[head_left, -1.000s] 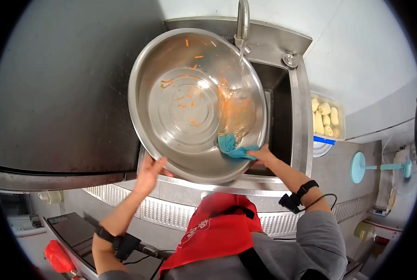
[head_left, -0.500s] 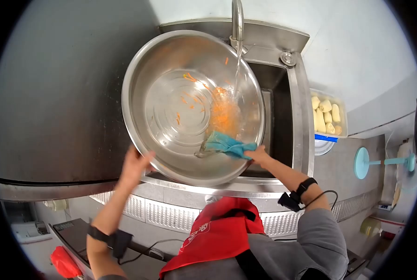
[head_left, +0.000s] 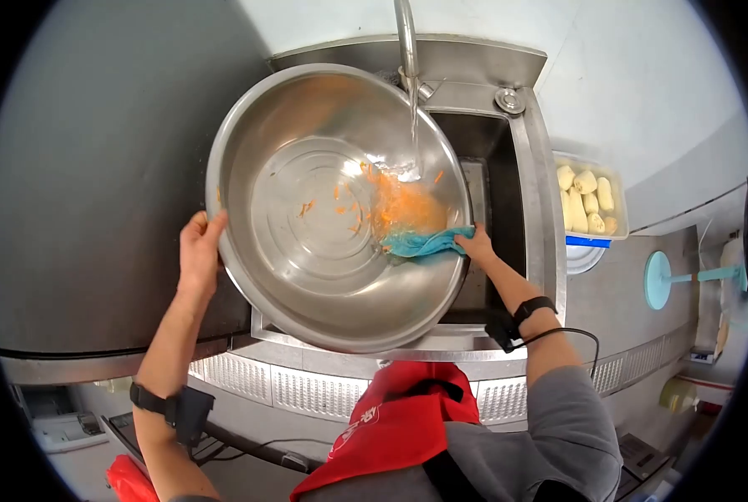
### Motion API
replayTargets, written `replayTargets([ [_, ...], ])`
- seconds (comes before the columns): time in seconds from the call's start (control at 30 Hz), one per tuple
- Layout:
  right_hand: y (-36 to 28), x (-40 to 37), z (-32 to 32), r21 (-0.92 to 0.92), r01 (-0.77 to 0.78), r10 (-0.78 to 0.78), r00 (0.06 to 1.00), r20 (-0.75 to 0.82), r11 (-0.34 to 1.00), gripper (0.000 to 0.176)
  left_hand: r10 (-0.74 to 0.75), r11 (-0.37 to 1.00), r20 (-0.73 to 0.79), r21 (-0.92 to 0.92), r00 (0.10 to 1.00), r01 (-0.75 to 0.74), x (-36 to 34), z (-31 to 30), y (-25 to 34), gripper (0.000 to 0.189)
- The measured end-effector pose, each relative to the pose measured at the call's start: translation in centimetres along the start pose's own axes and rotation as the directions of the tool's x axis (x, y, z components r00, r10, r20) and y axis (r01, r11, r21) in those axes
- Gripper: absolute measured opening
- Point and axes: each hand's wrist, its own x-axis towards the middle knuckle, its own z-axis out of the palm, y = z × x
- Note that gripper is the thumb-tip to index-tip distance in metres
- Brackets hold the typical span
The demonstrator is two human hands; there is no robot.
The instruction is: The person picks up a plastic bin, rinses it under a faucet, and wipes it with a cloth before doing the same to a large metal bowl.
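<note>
A large steel basin (head_left: 307, 293) rests tilted over the sink, with water and orange shreds (head_left: 403, 205) pooled on its right side. My left hand (head_left: 200, 251) grips the basin's left rim, thumb over the top edge. At the right rim, my right hand (head_left: 477, 245) is closed on a wet blue cloth (head_left: 424, 243), which lies against the inner wall beside the shreds. From the faucet (head_left: 407, 42), a stream of water runs into the basin close to the shreds.
The metal sink (head_left: 541, 209) extends to the right of the basin, with a drain strainer (head_left: 509, 101) on its back corner. Further right stands a plastic tub (head_left: 587, 201) of peeled pale vegetables. A dark metal surface (head_left: 97, 209) borders the left.
My left hand has moved up along the basin's left rim and closed on it. My right hand and the cloth have shifted farther up the right side. The water and shreds have spread differently.
</note>
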Motion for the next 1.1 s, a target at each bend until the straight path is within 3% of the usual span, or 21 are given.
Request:
replayTargets([
  [0.13,0.1,-1.6,3.6,0.101,-0.15,0.146,0.988,0.051,0.983,0.07,0.159,0.987,0.054,-0.036,0.986,-0.157,2.1,0.0,3.0,0.009],
  [0.27,-0.6,-6.3,4.3,0.431,-0.17,0.072,0.969,0.236,0.886,0.048,0.222,0.975,0.133,-0.005,0.966,-0.224,1.3,2.3,9.3,0.011],
  [0.37,2.1,-6.5,7.2,0.404,-0.334,0.274,0.94,0.201,0.851,0.037,0.213,0.966,0.217,0.101,0.953,-0.239,2.5,4.5,12.5,0.013],
  [0.47,0.9,-8.4,5.8,0.451,-0.318,0.221,0.941,0.255,0.834,0.037,0.201,0.966,0.217,0.119,0.955,-0.23,2.7,6.6,14.9,0.012],
  [0.6,0.3,-10.2,4.3,0.44,-0.389,0.276,0.913,0.3,0.809,0.043,0.196,0.957,0.251,0.164,0.948,-0.241,2.8,9.0,18.8,0.012],
  [0.7,1.6,-10.7,2.7,0.404,-0.391,0.261,0.904,0.339,0.827,0.041,0.228,0.946,0.3,0.156,0.926,-0.284,2.5,12.0,22.1,0.014],
  [0.8,3.1,-11.0,-0.5,0.463,-0.405,0.175,0.869,0.462,0.789,0.052,0.261,0.935,0.334,0.145,0.905,-0.324,1.8,15.6,24.6,0.016],
  [0.93,3.2,-12.1,-2.4,0.657,-0.483,-0.016,0.799,0.601,0.578,0.038,0.189,0.953,0.396,0.148,0.898,-0.266,3.9,18.4,26.7,0.019],
  [1.1,-1.3,-12.3,-2.6,0.605,-0.569,-0.089,0.684,0.724,0.557,0.031,0.213,0.965,0.332,0.077,0.919,-0.252,4.7,19.3,28.4,0.017],
])
